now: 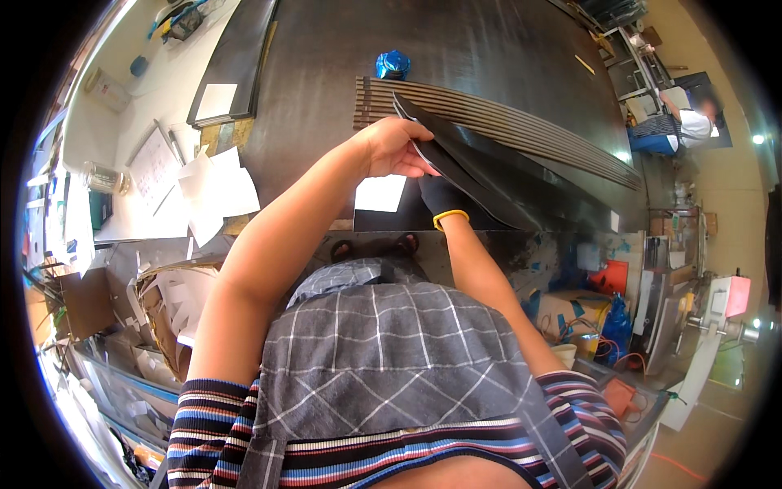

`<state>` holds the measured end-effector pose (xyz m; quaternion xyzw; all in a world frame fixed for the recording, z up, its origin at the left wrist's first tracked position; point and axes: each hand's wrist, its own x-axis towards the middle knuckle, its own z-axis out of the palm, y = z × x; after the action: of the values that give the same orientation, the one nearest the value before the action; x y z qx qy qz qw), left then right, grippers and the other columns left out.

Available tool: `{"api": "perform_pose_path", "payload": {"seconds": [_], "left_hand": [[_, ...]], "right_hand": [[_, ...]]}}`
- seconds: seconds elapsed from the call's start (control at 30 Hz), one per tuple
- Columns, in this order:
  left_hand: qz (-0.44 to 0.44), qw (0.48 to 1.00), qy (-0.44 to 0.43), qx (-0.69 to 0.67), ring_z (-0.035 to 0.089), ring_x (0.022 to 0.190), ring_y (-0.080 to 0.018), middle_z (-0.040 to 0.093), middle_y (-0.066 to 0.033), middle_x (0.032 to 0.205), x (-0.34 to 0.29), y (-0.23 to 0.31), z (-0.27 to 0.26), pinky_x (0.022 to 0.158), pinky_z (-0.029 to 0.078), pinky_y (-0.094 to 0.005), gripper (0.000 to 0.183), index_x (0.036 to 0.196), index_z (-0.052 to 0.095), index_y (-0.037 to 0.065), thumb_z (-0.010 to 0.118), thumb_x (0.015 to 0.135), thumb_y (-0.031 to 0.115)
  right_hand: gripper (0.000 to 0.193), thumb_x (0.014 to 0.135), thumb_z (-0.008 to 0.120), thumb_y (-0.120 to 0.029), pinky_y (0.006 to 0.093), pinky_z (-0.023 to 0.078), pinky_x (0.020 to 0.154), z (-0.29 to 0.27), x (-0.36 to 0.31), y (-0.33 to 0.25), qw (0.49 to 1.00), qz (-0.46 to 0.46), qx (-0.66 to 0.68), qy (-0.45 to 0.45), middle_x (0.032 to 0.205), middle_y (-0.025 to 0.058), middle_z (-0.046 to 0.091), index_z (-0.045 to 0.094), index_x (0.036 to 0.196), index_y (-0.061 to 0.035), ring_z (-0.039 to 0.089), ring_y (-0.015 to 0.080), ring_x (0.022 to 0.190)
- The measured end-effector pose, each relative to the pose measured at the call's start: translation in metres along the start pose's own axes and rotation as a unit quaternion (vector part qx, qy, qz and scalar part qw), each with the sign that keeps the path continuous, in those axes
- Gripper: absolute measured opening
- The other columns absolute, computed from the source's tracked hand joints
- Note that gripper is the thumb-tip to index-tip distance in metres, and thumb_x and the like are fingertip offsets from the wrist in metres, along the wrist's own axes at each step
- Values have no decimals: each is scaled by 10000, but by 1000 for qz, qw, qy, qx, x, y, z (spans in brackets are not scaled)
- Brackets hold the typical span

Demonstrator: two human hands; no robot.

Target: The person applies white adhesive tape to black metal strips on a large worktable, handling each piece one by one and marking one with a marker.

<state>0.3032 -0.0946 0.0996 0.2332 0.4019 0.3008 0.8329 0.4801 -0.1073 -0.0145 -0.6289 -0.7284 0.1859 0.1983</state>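
My bare left hand (394, 148) is closed on the raised edge of a long black flexible sheet (476, 175), thumb on top and fingers below. The sheet bends upward and stretches to the right along the near side of the dark table. My right hand (446, 196), in a black glove with a yellow band at the wrist, reaches beneath the lifted sheet. Its fingers are hidden there. A white paper (380, 194) lies beside it on another dark, flat piece. Just beyond the sheet rests a row of long brown-grey strips (489, 122).
A shiny blue bundle (393, 65) sits behind the strips. To the left, a white table (134, 220) carries loose papers (216, 191) and a glass jar (106, 178). Below are a torn carton (163, 326) and a blue bag (617, 326). A person (692, 126) sits far right.
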Motion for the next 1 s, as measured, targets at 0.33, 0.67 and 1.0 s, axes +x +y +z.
{"api": "perform_pose_path", "payload": {"seconds": [0.33,0.67,1.0], "left_hand": [[-3,1000,-8,-11,704,733,-291,671,-206,899,5,1,-4,529,586,-287,266,1068,520,-79,435,944,140],[74,966,-247,-17,571,1141,-249,627,-121,1163,-19,-21,-45,867,501,-361,384,1203,538,34,577,821,46],[221,669,260,661,495,1077,-297,544,-94,1077,35,-98,-48,919,432,-398,351,1052,671,166,575,730,62]], "right_hand": [[362,850,579,-264,416,426,968,2,-2,7,1000,-5,-16,-25,1193,197,599,622,1148,-64,559,368,1106],[438,875,561,-357,408,393,1006,7,3,17,994,-96,-56,-22,1283,179,547,576,1225,-93,521,355,1165],[412,850,584,-344,440,411,976,25,4,63,989,-104,-100,44,1187,233,585,629,1149,-64,529,405,1129]]}}
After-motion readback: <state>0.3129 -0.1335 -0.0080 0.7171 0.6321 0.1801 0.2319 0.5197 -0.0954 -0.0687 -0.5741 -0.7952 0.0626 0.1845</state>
